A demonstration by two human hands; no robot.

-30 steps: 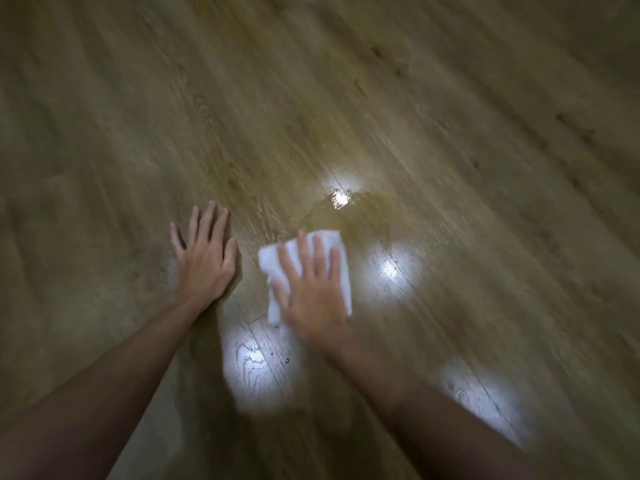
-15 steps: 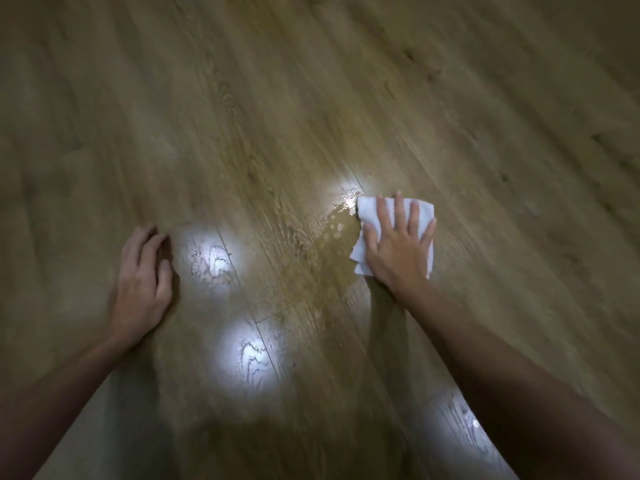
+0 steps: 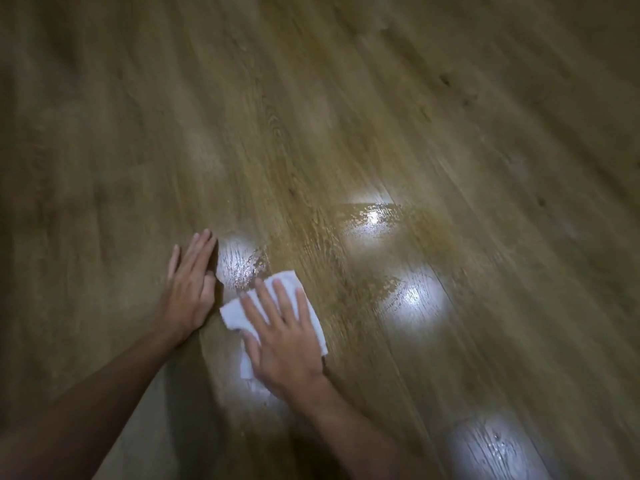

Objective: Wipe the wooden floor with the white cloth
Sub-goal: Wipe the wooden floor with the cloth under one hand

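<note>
The right hand [image 3: 284, 337], fingers flat, has swept the crumpled white cloth [image 3: 313, 317] back across the glossy wooden plank floor [image 3: 450, 133] to just beside the flat, open left hand [image 3: 190, 285]; wet streaks [image 3: 391, 289] remain, so wiping isn't finished.

One head-worn wide-angle camera looks forward and steeply down, close over the wooden floor [image 3: 381, 116].

One white cloth [image 3: 273, 315]; two hands; four light glares [image 3: 373, 218]
</note>
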